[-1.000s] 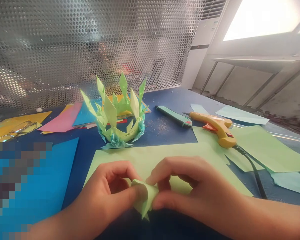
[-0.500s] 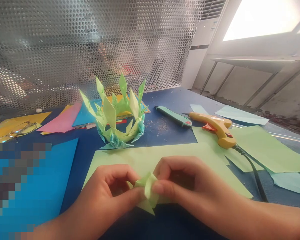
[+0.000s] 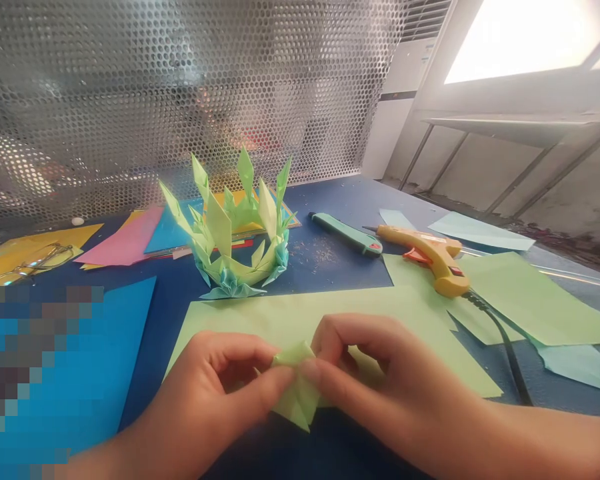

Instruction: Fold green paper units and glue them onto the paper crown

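A block of pixelation covers the lower left of the view, hiding part of the blue sheet [image 3: 130, 333] there, and a smaller blurred patch sits at the far left edge. Behind the perforated metal screen [image 3: 180, 80] only vague shapes show; nothing there can be made out. Both forearms run out of the bottom of the frame.

The left hand [image 3: 215, 387] and the right hand [image 3: 370, 380] meet at the bottom centre, thumbs and forefingers pinched on one small folded green paper piece [image 3: 295, 393]. Its lower point sticks out below the fingers; the rest is covered by them. The piece is held just above the near edge of a large light-green sheet [image 3: 280, 313] lying flat on the blue tabletop [image 3: 330, 267]. Both wrists are low, fingers curled inward towards each other.

Behind the sheet stands one spiky green paper crown [image 3: 235, 233] with pale blue folds at its base. To its right lie one teal utility knife [image 3: 347, 233] and one yellow glue gun [image 3: 430, 257], whose black cord trails towards the near right. More green and pale blue sheets lie at right. Pink, blue and yellow sheets lie behind the crown, and one pair of glasses [image 3: 30, 260] rests on the yellow paper at left.
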Tool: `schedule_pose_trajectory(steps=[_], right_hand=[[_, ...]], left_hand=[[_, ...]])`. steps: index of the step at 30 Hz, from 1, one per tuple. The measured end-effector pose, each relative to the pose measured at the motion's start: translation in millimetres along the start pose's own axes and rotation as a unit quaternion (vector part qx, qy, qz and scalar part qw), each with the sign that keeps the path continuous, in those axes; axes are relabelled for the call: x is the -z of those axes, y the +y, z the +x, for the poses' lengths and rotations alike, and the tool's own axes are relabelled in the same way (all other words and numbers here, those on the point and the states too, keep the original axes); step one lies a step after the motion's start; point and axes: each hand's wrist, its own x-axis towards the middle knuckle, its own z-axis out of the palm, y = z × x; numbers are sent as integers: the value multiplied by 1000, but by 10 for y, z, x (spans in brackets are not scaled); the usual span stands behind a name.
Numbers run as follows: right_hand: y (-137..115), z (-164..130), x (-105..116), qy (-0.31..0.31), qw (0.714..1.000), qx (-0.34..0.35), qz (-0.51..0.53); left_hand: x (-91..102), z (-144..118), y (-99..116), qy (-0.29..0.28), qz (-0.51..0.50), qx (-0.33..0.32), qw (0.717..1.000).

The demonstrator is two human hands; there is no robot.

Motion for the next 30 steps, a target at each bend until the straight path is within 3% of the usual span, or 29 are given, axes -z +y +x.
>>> schedule_pose_trajectory(steps=[11, 22, 26, 30], right_hand=[[-32, -17, 17, -11, 999, 49, 1], [-31, -34, -1, 9, 999, 33, -31], [-16, -10, -13, 5, 999, 42, -14], [22, 13, -25, -1, 999, 46, 11]], left_hand=[[32, -22, 9, -20, -63, 8, 998], [22, -39, -54, 27, 91, -46, 994], [15, -38, 16, 9, 97, -12, 995], [-5, -51, 60, 28, 48, 20, 998]])
